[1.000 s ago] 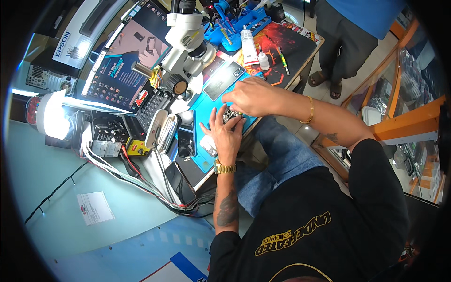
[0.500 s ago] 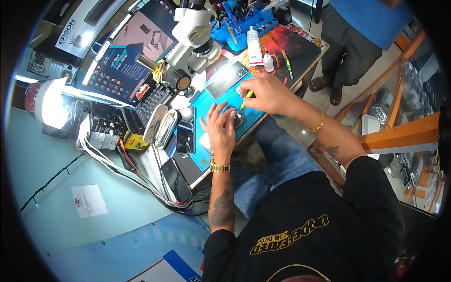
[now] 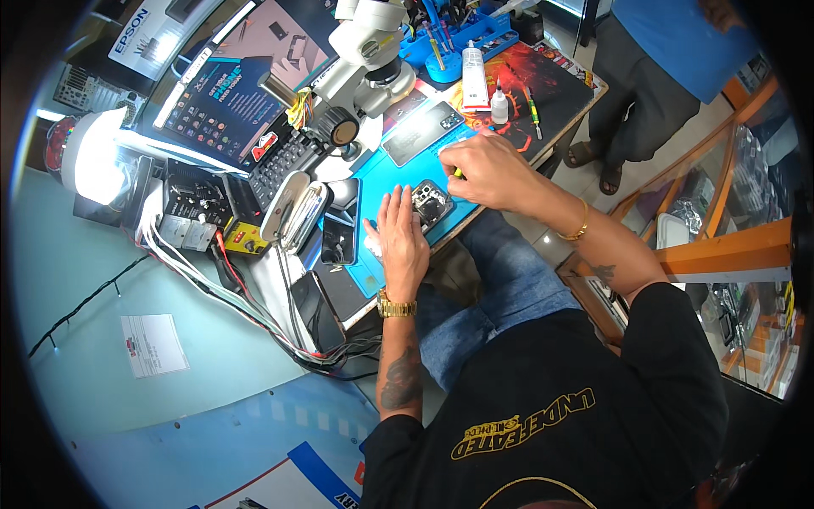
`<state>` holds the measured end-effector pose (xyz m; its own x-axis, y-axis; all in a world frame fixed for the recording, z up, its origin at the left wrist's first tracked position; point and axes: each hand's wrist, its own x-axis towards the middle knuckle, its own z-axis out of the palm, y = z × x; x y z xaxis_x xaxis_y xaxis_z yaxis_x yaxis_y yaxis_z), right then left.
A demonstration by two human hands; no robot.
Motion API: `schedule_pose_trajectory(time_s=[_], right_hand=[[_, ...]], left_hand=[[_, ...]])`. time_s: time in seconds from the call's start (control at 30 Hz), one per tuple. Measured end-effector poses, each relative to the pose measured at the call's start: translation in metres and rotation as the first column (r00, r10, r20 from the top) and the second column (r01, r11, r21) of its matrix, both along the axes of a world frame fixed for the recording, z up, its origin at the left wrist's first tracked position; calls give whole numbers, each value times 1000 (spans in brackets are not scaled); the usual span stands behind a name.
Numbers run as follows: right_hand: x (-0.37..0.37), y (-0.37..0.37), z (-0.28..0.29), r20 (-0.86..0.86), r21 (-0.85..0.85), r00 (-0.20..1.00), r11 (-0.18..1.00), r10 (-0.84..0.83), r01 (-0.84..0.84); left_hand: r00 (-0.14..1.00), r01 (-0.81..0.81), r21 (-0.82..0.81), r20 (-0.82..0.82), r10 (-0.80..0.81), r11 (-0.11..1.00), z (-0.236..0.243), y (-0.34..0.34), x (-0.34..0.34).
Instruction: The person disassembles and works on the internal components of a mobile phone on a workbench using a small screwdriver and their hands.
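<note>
Table: the table (image 3: 358, 315) runs slantwise across the room from me, its near edge climbing from lower left to upper right.
Monitor: the monitor (image 3: 212, 110) leans at the upper left, lit, with rows of icons.
Microscope: a white microscope (image 3: 369, 42) stands over the far side of the work.
Mat: a bright blue mat (image 3: 386, 176) lies beneath the work, in front of the microscope.
Left hand: the left hand (image 3: 402, 240) is laid out fairly flat, fingers straight and close together, over the left side of the opened phone – I see no grip.
Right hand: the right hand (image 3: 487, 172) is curled closed around a slim tool, just beyond the phone's right end.
Silver phone: a silver phone (image 3: 422, 133) rests farther back, its camera end to the upper right.
Opened phone: the opened phone (image 3: 431, 204) lies on the mat near the table edge, dark and round-cornered, its insides bare, pale metallic pieces beside a darker patch.
Phone's direction: its long axis seems to slant lower left to upper right – the left end is covered, and I can't tell which is the top.
Tool: the yellow-green tool (image 3: 459, 173) barely shows below the right fingers.
</note>
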<state>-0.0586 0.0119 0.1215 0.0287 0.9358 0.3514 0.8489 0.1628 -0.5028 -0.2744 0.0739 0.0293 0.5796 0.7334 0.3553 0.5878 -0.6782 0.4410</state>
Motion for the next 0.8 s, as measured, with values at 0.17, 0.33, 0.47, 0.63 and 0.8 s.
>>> schedule_pose_trajectory(time_s=[0.17,0.33,0.47,0.63,0.8], right_hand=[[0,2,3,49,-31,999,999,16,-15],[-3,1,5,61,-40,997,998,42,-39],[-7,3,5,99,20,993,998,57,-59],[-26,-1,4,389,159,920,987,-42,-22],[-20,12,3,373,80,928,996,17,-51]], left_hand=[[1000,-9,-3,-11,9,1000,2,0,2],[1000,4,-19,-10,-5,1000,0,0,1],[1000,-2,-15,3,2,1000,2,-2,3],[1000,9,18,-3,-9,1000,15,-7,10],[964,260,-201,119,-239,945,26,5,17]])
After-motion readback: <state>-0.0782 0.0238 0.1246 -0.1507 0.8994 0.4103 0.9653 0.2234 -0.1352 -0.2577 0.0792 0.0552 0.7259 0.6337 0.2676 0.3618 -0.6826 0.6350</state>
